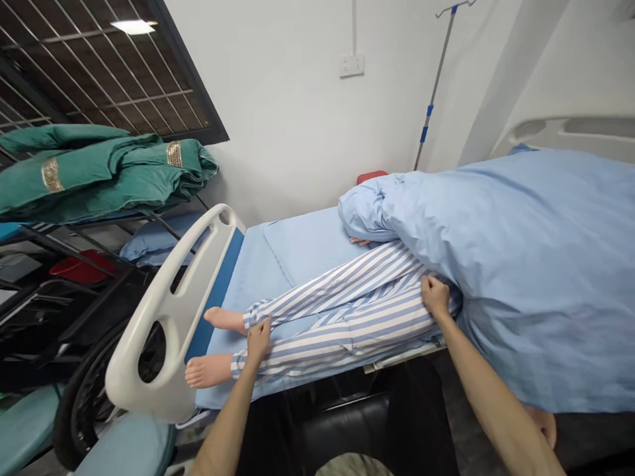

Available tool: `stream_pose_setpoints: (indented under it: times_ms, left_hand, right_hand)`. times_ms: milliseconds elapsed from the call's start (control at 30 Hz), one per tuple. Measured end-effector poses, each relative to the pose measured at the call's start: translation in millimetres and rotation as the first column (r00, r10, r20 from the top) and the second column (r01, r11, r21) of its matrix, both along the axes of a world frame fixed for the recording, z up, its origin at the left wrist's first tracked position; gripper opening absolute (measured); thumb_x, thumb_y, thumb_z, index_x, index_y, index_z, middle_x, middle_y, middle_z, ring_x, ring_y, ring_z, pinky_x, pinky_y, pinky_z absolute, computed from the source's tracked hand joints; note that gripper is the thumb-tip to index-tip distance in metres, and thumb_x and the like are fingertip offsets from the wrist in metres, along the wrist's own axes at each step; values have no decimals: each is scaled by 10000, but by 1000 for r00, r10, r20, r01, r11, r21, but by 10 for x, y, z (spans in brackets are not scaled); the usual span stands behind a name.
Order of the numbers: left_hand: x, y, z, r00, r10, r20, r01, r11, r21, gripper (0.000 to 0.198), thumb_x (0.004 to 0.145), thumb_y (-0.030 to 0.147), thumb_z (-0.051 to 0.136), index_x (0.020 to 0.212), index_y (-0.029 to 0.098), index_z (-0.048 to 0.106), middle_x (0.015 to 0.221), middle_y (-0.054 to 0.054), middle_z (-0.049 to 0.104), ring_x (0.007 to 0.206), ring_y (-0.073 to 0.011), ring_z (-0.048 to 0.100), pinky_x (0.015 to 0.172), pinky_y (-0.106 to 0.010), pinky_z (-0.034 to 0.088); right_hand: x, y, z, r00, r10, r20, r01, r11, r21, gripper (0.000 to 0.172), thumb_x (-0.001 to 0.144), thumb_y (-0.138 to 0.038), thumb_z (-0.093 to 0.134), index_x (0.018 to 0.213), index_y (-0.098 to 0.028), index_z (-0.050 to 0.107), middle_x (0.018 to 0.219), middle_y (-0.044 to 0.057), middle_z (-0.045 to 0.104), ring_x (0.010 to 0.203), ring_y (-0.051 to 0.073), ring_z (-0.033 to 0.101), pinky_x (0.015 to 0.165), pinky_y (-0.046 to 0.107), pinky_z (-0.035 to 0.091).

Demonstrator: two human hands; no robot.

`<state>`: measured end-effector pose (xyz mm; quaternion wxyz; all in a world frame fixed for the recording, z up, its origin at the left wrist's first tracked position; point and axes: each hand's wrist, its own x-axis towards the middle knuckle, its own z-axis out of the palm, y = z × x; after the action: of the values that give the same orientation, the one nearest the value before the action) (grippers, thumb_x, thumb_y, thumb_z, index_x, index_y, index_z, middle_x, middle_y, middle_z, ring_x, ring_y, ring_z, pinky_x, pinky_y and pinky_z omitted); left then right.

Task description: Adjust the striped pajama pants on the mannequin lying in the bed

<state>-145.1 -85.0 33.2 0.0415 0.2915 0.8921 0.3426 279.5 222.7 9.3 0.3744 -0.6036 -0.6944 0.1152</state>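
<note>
A manikin lies on the bed in blue-and-white striped pajama trousers (377,324), its bare feet (211,370) pointing left. My left hand (258,340) is closed on the trouser leg near the ankles, just above the nearer cuff. Up at the nearer thigh, my right hand (435,295) makes a fist on the same trousers, close to the quilt's edge. The light blue quilt (516,244) covers the manikin's upper body. Some of the manikin's fingers (360,241) peek out from under it. Whatever cloth lies inside my fists is hidden.
A white footboard (143,304) closes the bed's left end. Beyond it are folded green quilts (109,172) on a rack and a wheelchair wheel (84,403). An IV pole (435,86) rises behind the bed by the wall. Part of a black seat (347,423) shows below me.
</note>
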Motion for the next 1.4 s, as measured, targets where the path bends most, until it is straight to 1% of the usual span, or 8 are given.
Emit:
stream_pose_setpoints:
  times_ms: [200,300,500,633,867,1033,1233,1400]
  left_hand:
    - [-106,-138,-423,994,92,64,-89,995,-54,377,856,365,372,529,201,463,582,-55,543,610,-170,444,590,-270,257]
    - [-149,-150,-464,991,128,49,-127,992,-24,373,859,367,371,538,200,461,599,-47,553,612,-160,429,595,-266,244]
    - [-145,-162,-493,989,147,26,-147,989,5,402,875,368,352,526,198,457,601,-49,575,611,-153,434,588,-260,239]
    - [-139,-184,-493,986,158,47,-159,987,33,396,884,350,351,545,196,487,648,-68,628,630,-154,463,587,-257,257]
    - [-137,-195,-508,979,164,120,-178,977,119,403,878,368,329,534,203,459,606,-57,586,616,-145,458,607,-263,283]
    - [-148,-176,-427,966,110,236,-167,957,236,394,854,396,334,515,210,409,523,-10,480,569,-133,421,593,-264,301]
    - [-31,-84,-52,938,-5,348,-170,865,472,418,856,476,346,522,226,315,483,32,365,514,-109,368,546,-256,330]
    - [154,-49,-228,965,58,257,-145,931,336,388,878,362,340,525,212,398,500,3,445,539,-124,431,585,-256,337]
  right_hand:
    - [-302,-163,242,979,136,153,-121,987,-105,330,847,-271,466,530,-191,514,527,30,517,512,117,316,570,303,177]
    - [-965,-562,414,943,330,44,-325,941,-89,355,850,-297,436,512,-193,472,502,5,480,516,115,343,563,270,207]
    - [-2700,-1863,826,674,718,-173,-728,686,10,406,893,-359,378,522,-200,421,497,-12,469,510,105,388,561,233,260]
    - [-3312,-2492,698,599,781,-179,-798,599,-56,415,930,-364,367,564,-200,472,561,-9,566,547,108,450,567,218,257]
    - [-3459,-2721,-133,670,738,77,-697,661,-277,302,908,-298,454,653,-209,591,653,37,678,584,161,541,558,261,168]
    - [-3476,-2704,-155,683,724,100,-684,681,-261,323,930,-311,429,696,-216,630,660,40,686,588,167,557,565,269,183]
    - [-3457,-2701,-123,714,700,8,-664,681,-307,357,945,-316,399,677,-232,619,671,32,682,631,180,577,583,275,215]
    - [-3459,-2630,-169,723,690,-35,-675,695,-247,395,955,-300,357,665,-225,614,679,39,688,637,177,584,572,263,233]
